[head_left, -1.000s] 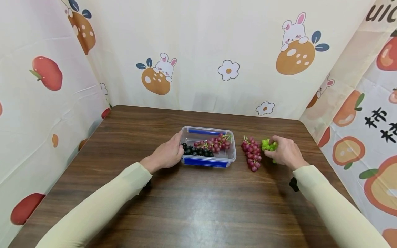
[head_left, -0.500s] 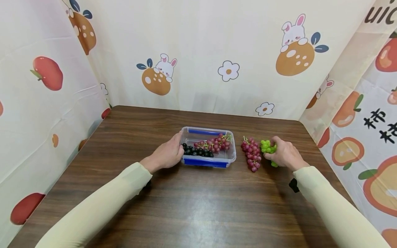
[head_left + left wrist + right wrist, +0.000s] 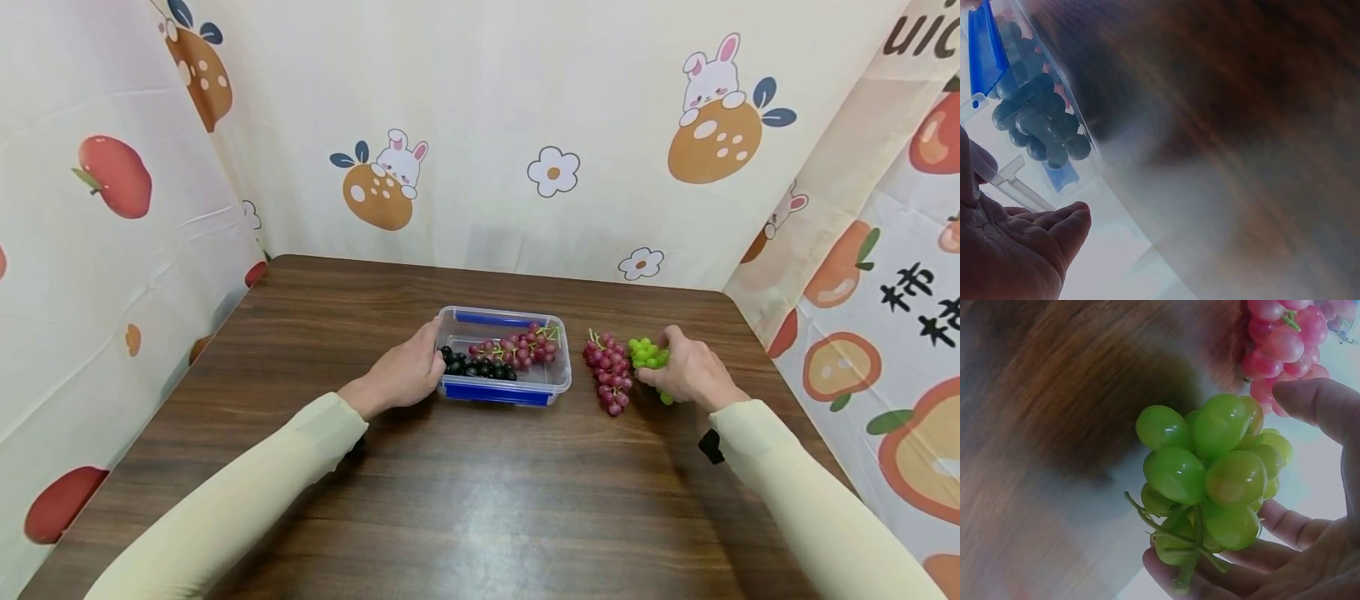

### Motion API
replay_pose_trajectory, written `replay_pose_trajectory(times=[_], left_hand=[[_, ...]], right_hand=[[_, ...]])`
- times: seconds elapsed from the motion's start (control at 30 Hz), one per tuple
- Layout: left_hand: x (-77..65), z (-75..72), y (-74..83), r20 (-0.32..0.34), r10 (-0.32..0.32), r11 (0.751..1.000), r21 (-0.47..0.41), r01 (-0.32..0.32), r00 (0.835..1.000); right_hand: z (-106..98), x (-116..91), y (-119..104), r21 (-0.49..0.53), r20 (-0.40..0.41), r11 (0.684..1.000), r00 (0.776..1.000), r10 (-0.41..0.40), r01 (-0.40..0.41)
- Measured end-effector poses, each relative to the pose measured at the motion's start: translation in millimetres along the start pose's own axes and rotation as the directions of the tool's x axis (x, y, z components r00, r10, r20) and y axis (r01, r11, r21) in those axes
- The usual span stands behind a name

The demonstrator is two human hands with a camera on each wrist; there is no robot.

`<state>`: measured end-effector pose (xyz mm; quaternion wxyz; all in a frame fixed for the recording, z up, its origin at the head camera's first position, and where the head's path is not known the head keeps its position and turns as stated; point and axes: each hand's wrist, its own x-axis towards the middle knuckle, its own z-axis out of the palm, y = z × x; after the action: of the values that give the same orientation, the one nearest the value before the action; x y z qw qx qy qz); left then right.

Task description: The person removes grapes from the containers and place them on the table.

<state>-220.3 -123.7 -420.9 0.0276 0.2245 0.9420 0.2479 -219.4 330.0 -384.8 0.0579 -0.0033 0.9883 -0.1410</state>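
My left hand rests against the left end of a clear plastic container with blue latches, fingers and thumb along its wall. Inside lie dark grapes and a bunch of red grapes. In the left wrist view, my fingers lie loosely beside a clear flap. At the right, my right hand is around a bunch of green grapes, its thumb and fingers spread. The right wrist view shows a gap between my thumb and the green bunch, with other fingers beside and behind it.
A second bunch of red grapes lies on the brown wooden table, between the container and the green bunch. Printed curtains hang behind the table and along both sides.
The green bunch has shifted slightly to the left, and more of its lower grapes shows. My right thumb and fingers have spread a little. My left hand and the container look unmoved.
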Motion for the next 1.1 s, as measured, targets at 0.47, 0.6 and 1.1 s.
replay_pose_trajectory(times=[0.47, 0.6, 1.1], left_hand=[[0.5, 1.2, -1.0, -0.007, 0.005, 1.0, -0.002, -0.005, 1.0], [0.2, 0.8, -0.9, -0.007, 0.005, 1.0, -0.003, -0.005, 1.0], [0.3, 0.3, 0.1, -0.003, 0.004, 1.0, 0.002, -0.004, 1.0]], right_hand=[[-9.1, -2.0, -5.0, -0.023, -0.051, 0.998, 0.997, -0.061, 0.06], [-11.1, -2.4, -9.9, -0.01, -0.075, 0.998, 0.995, -0.068, 0.068], [-15.3, -5.6, -35.1, 0.049, -0.168, 0.984, 0.973, -0.161, 0.171]])
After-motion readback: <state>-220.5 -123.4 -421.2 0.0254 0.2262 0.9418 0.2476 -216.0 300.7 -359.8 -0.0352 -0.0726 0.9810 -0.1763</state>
